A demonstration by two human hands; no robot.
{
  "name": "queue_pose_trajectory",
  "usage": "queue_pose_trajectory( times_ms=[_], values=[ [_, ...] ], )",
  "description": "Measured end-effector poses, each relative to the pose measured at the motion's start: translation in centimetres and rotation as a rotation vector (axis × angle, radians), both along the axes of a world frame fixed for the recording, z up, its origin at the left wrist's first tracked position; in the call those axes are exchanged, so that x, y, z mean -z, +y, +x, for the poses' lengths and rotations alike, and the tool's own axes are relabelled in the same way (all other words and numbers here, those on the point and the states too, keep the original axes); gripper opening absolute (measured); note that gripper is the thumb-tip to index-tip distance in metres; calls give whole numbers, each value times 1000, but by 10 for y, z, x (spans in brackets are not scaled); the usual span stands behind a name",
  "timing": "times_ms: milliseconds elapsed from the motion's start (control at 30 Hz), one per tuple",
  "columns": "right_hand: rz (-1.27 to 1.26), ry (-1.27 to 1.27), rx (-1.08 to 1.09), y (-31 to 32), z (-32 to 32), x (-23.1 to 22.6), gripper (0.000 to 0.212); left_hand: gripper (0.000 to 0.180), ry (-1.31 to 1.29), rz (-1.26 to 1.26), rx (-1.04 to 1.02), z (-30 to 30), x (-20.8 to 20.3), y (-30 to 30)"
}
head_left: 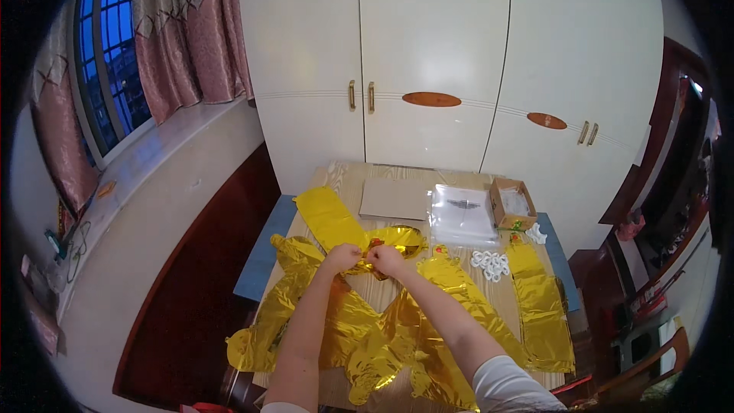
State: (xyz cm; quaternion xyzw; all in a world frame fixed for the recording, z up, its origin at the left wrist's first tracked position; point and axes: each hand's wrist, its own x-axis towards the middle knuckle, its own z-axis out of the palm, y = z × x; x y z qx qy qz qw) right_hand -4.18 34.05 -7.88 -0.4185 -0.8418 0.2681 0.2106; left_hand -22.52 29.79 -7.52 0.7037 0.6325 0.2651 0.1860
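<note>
Both my hands meet near the middle of the table over a shiny gold foil balloon (409, 239), which lies flat and crumpled. My left hand (345, 258) is closed, pinching its edge. Close beside it, my right hand (386, 258) is also closed on the foil; a small reddish spot shows just above the fingers. The fingertips are partly hidden. More flat gold foil balloons lie around: a smooth one (330, 218) beyond my left hand, a large wrinkled one (375, 344) under my forearms, and a long one (539, 306) at the right.
Behind the foil lie a cardboard sheet (392, 200) and a stack of clear plastic bags (461, 218). An open cardboard box (513, 205) stands at the back right, near a pile of white rings (490, 265). White cabinets (428, 46) rise behind the wooden table (344, 176).
</note>
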Motion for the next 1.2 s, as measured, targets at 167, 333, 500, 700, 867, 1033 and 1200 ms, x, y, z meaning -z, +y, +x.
queue_pose_trajectory(
  times_ms=[167,333,500,700,867,1033,1200],
  values=[
    [451,-347,-56,-10,9,-11,9,24,100,-59,17,6,-3,-1],
    [822,-122,-61,-29,8,-31,11,21,73,8,-20,1,5,-3],
    [793,-173,-346,-57,4,-8,19,23,31,36,-48,-1,10,4],
    [309,59,-5,-70,4,-1,42,24,34,37,-119,5,11,-1],
    [262,-508,-130,-56,13,-4,64,23,22,98,-69,5,12,0],
    [165,-608,-77,-61,11,-1,65,21,182,270,-212,0,-3,5],
    [194,-640,-6,-71,10,2,62,22,267,475,-282,7,-102,19]
  ],
)
